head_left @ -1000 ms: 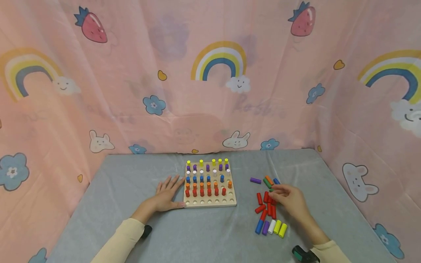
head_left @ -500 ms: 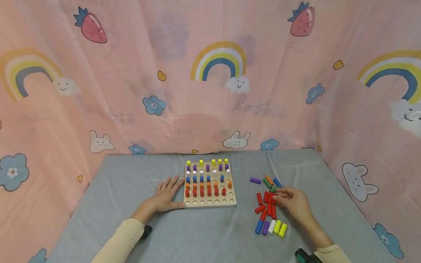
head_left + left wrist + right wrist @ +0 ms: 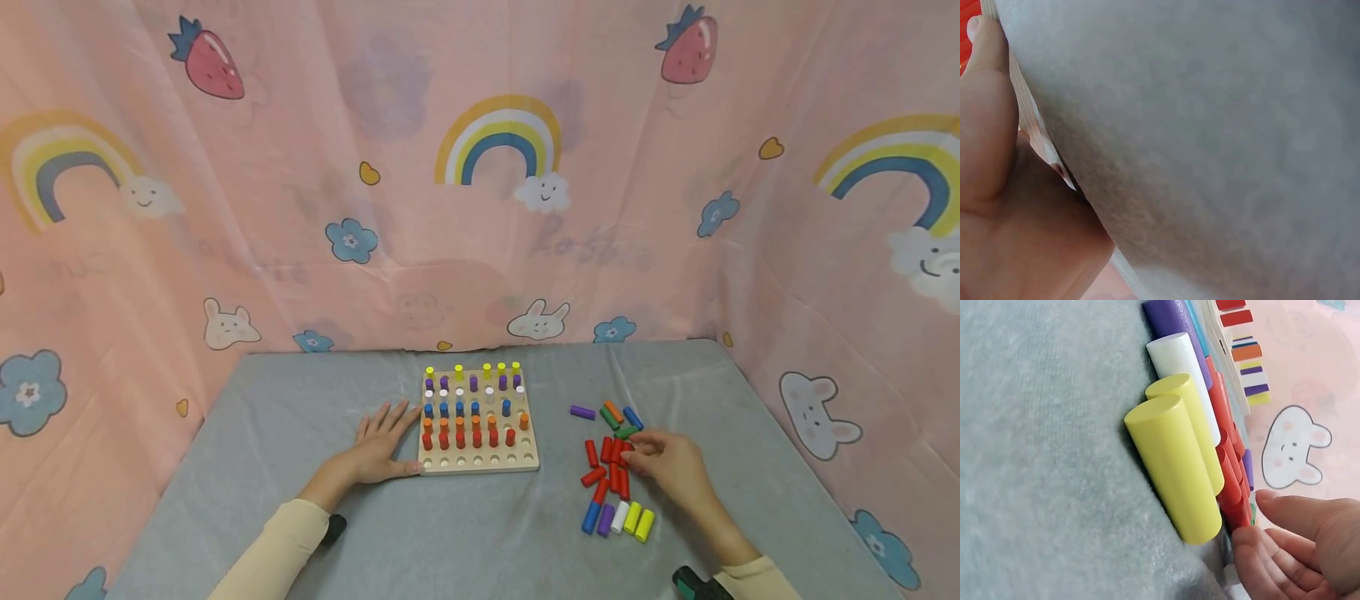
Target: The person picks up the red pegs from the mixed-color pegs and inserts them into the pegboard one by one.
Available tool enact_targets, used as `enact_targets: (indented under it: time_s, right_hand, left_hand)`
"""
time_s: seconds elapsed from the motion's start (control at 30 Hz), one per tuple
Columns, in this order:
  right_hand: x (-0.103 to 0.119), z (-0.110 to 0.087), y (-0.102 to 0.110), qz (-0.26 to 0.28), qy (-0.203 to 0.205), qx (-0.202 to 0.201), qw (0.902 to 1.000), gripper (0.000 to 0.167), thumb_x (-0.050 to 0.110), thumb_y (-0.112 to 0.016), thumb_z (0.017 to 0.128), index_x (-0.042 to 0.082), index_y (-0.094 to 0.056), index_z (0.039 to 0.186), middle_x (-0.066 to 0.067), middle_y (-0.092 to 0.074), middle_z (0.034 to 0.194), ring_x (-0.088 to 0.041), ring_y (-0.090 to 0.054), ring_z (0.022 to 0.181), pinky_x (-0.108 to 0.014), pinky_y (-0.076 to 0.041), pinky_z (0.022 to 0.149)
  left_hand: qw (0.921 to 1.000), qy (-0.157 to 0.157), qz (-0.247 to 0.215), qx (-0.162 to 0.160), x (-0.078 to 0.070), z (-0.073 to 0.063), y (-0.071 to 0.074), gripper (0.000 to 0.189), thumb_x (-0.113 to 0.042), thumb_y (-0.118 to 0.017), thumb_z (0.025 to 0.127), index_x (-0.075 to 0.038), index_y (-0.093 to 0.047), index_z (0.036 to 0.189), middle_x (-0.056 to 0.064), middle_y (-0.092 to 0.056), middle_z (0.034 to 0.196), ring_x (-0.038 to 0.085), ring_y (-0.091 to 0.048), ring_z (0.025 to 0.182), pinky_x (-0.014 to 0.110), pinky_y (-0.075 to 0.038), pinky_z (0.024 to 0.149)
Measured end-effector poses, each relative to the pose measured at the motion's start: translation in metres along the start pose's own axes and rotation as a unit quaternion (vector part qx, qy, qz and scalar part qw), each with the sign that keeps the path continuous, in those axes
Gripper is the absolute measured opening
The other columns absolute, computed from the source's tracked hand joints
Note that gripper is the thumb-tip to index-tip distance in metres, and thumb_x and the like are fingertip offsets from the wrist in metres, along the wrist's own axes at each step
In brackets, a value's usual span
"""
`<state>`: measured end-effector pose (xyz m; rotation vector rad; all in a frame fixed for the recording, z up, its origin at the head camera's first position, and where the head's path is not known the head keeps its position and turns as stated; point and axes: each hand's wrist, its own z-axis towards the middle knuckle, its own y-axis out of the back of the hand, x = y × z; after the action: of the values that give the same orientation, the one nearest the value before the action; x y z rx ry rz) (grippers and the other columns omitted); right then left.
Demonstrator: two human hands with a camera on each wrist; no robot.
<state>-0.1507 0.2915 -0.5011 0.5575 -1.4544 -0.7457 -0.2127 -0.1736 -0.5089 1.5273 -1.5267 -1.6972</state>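
Observation:
In the head view, my left hand [image 3: 382, 446] lies flat with spread fingers at the left edge of a wooden peg board [image 3: 480, 468]. Coloured pegs stand in the board in rows: red, orange, blue, white, purple and yellow. My right hand [image 3: 671, 467] is over the right edge of a group of loose pegs. Its fingertips are right by a green peg [image 3: 626, 432] and a red peg [image 3: 625, 454]. The right wrist view shows a gap between thumb [image 3: 1279, 506] and fingers [image 3: 1250, 544], with no peg pinched there.
Loose red pegs [image 3: 593, 477] lie bunched right of the board. Nearer me are blue, purple, white and yellow pegs [image 3: 644, 526]; farther back lie purple, orange, green and blue ones [image 3: 632, 417]. A grey cloth [image 3: 480, 542] covers the table, with a pink curtain [image 3: 480, 275] behind.
My right hand has drawn back slightly to the right, uncovering the green peg, which lies on the cloth. The left hand and the board have stayed put.

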Motion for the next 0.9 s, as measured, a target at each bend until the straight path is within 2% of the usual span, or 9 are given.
enact_targets:
  time_s: [0.2, 0.37, 0.6, 0.9]
  right_hand:
    - [0.0009, -0.0013, -0.0006, -0.028, 0.014, 0.020, 0.9993, 0.035, 0.016, -0.081, 0.080, -0.005, -0.071, 0.107, -0.006, -0.075, 0.078, -0.010, -0.066, 0.068, -0.023, -0.049, 0.057]
    - [-0.0007, -0.0005, -0.0026, -0.036, 0.014, 0.019, 0.9991, 0.035, 0.017, -0.081, 0.080, -0.004, -0.072, 0.107, -0.004, -0.075, 0.077, -0.010, -0.065, 0.068, -0.023, -0.048, 0.058]
    - [0.0003, 0.0002, -0.0029, -0.036, 0.004, 0.031, 0.9989, 0.037, 0.017, -0.080, 0.082, -0.005, -0.070, 0.109, -0.003, -0.073, 0.076, -0.009, -0.059, 0.064, -0.022, -0.045, 0.055]
    - [0.0001, 0.0015, -0.0057, -0.029, -0.004, 0.027, 0.9992, 0.038, 0.016, -0.080, 0.081, -0.002, -0.070, 0.113, -0.004, -0.075, 0.082, -0.008, -0.062, 0.066, -0.022, -0.047, 0.057]
  left_hand:
    - [1.0000, -0.001, -0.001, 0.003, -0.0006, -0.0002, 0.0002, 0.097, -0.055, -0.069, 0.087, -0.021, -0.016, 0.160, 0.014, -0.007, 0.168, 0.045, -0.001, 0.154, 0.071, -0.001, 0.118]
    - [1.0000, 0.001, 0.001, 0.000, -0.0003, 0.0004, 0.0000, 0.096, -0.055, -0.069, 0.087, -0.021, -0.017, 0.160, 0.014, -0.008, 0.168, 0.045, -0.001, 0.154, 0.071, -0.002, 0.118]
    - [1.0000, 0.001, 0.005, 0.001, 0.0004, 0.0011, -0.0004, 0.096, -0.055, -0.068, 0.087, -0.021, -0.016, 0.160, 0.013, -0.007, 0.169, 0.044, -0.001, 0.154, 0.070, -0.002, 0.118]
    - [1.0000, 0.001, 0.006, 0.001, 0.0011, 0.0012, -0.0012, 0.096, -0.056, -0.067, 0.087, -0.021, -0.015, 0.160, 0.013, -0.007, 0.169, 0.044, 0.000, 0.154, 0.070, -0.002, 0.118]
